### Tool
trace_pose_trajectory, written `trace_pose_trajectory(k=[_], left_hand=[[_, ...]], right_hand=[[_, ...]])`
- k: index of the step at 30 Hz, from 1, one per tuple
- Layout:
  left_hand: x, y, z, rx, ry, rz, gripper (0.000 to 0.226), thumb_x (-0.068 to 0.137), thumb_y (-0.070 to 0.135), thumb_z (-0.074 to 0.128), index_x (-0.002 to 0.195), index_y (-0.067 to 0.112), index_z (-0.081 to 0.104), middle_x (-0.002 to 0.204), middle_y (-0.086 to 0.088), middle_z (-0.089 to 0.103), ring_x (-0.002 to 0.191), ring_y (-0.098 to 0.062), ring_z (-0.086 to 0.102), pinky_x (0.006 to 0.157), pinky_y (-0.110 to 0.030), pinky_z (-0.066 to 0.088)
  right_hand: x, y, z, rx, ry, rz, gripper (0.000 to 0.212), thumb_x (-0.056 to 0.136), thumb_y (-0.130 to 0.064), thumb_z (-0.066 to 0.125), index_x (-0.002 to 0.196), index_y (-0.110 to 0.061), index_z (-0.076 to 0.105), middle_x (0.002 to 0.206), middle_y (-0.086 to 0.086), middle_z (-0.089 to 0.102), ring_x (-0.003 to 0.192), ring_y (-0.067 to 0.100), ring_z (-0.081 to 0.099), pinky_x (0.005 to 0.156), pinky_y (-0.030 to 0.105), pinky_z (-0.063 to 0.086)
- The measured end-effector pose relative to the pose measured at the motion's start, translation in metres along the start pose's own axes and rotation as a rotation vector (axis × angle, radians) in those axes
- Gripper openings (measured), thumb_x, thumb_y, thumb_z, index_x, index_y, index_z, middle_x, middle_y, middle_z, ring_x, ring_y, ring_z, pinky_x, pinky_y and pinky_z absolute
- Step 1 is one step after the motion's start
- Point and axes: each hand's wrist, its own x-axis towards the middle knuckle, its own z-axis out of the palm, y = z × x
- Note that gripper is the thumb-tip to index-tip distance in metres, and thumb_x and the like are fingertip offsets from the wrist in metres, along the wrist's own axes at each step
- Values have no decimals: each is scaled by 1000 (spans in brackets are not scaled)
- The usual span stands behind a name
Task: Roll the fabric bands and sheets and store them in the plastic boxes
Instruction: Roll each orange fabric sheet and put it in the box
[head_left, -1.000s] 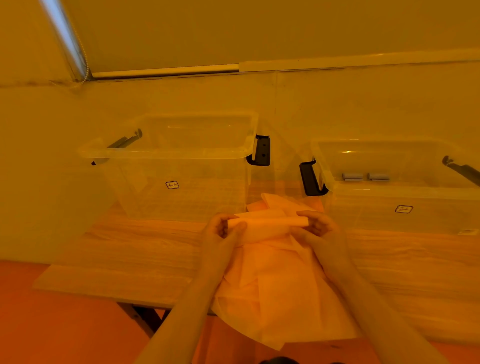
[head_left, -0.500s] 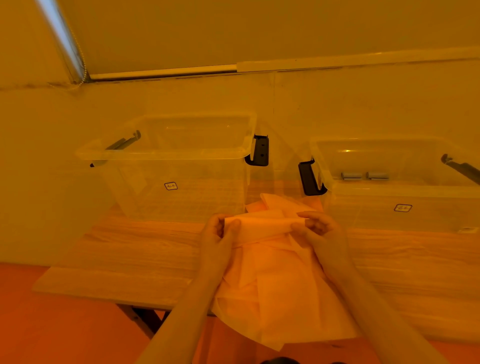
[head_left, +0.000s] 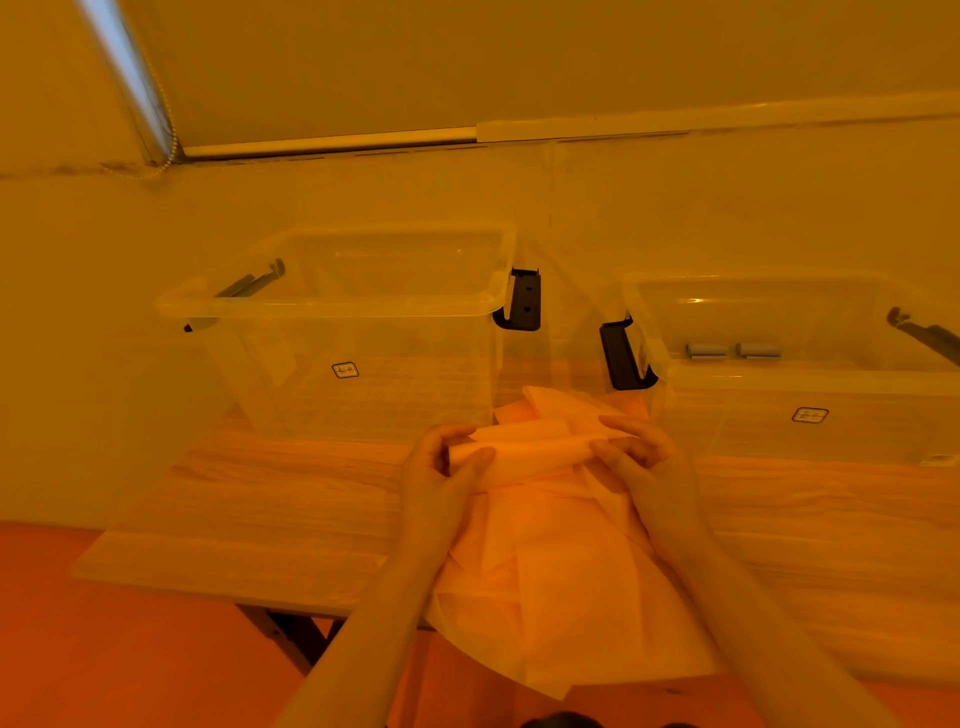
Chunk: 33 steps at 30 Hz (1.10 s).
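Both hands work at the centre of the wooden bench (head_left: 270, 519). The left hand (head_left: 441, 480) pinches one end of the rolled edge of a pale fabric sheet (head_left: 550, 561), thumb pressed on top; the right hand (head_left: 641, 460) has its fingers curled over the other end — each grip is closed on the fabric. The rolled part lies level between the hands, and the loose remainder spreads down over the bench's near edge and hangs past it.

Directly behind the hands stand two clear plastic boxes. The left box (head_left: 363, 364) sits just beyond the left hand, lid off, black latch handles at both ends. The right box (head_left: 789, 384) stands beside it, apart by a narrow gap into which the sheet's far corner reaches. Two small grey rolls (head_left: 732, 349) lie inside the right box near its back wall. A pale wall (head_left: 727, 208) rises behind both boxes.
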Motion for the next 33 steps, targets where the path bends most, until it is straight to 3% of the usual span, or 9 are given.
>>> trace_pose_trajectory(k=[3, 8, 14, 20, 26, 30, 33], left_hand=[[-1, 3, 0, 6, 24, 5, 27, 79, 13, 75, 94, 32, 63, 101, 2, 66, 96, -19, 64, 83, -44, 54], [-3, 5, 1, -24, 14, -7, 24, 76, 9, 76, 88, 27, 65, 98, 2, 68, 92, -16, 66, 73, -31, 56], [-4, 11, -2, -87, -35, -45, 31, 76, 2, 74, 91, 28, 67, 95, 9, 68, 87, -3, 65, 67, -17, 53], [-4, 20, -11, -80, -99, -64, 30, 79, 1, 70, 91, 28, 67, 100, 4, 68, 92, -10, 64, 65, -15, 52], [-2, 17, -26, 80, -124, 20, 22, 78, 8, 75, 85, 28, 68, 92, 7, 69, 88, -9, 65, 73, -28, 54], [-14, 5, -32, 120, -88, 69, 17, 79, 16, 75, 88, 28, 66, 91, 6, 67, 87, -11, 64, 72, -30, 52], [-18, 4, -36, 30, -45, 27, 19, 80, 12, 74, 95, 21, 66, 97, -2, 68, 90, -19, 65, 73, -34, 54]], right_hand=[[-1, -2, 0, -58, -37, -35, 39, 80, -3, 71, 108, -28, 64, 99, 4, 70, 88, 20, 68, 71, 32, 58], [-2, -1, 0, -48, -14, -50, 21, 82, -8, 70, 97, -22, 68, 97, 2, 71, 88, 17, 68, 69, 24, 55], [0, 2, -2, -72, -4, -36, 11, 82, -11, 70, 93, -14, 71, 91, 7, 71, 85, 23, 68, 74, 34, 57], [3, 3, -4, -109, 20, -66, 10, 79, -12, 73, 89, -10, 72, 97, 3, 68, 92, 16, 64, 82, 31, 53], [1, 3, 0, -121, -17, -61, 19, 80, -14, 72, 98, -13, 71, 98, -1, 71, 86, 8, 67, 67, 19, 55], [0, 6, 1, -258, -28, -173, 23, 82, -18, 71, 100, -29, 65, 96, -4, 68, 81, 11, 65, 66, 24, 55], [-2, 6, 2, -320, -57, -214, 18, 84, -19, 70, 97, -31, 66, 98, -11, 66, 87, -2, 61, 71, 15, 52]])
